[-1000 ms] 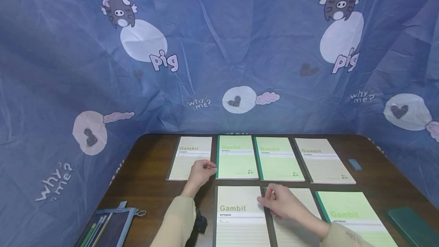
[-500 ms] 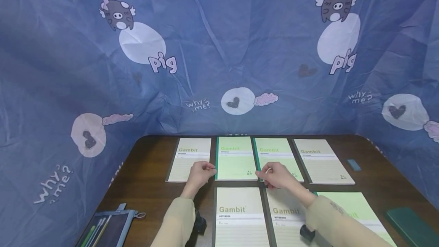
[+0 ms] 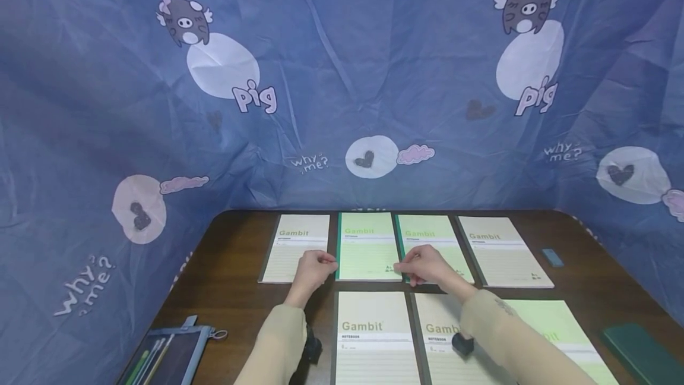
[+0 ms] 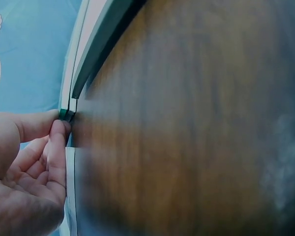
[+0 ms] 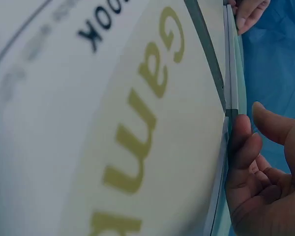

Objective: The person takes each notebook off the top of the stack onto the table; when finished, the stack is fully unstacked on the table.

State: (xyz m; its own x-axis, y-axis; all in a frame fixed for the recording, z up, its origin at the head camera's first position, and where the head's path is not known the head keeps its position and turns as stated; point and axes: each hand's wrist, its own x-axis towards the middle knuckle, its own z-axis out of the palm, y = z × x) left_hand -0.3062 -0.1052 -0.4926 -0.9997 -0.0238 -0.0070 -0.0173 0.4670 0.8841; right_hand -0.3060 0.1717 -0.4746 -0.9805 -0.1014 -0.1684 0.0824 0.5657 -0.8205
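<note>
My left hand pinches the lower left corner of the green-covered notebook in the back row; in the left wrist view its thumb and forefinger meet at the dark green spine. At the same notebook's right edge is my right hand, reaching over the neighbouring green notebook. In the right wrist view a gap shows between the right thumb and forefinger, which lies close to the notebooks' near edges. The green notebook lies flat on the table.
Cream notebooks flank the back row. In front lie two more cream notebooks and a green one. A pencil pouch is at left; a dark green case and small blue item are at right.
My right hand has moved forward from above the front cream notebook to the right edge of the back green notebook. The left hand has stayed at the left edge.
</note>
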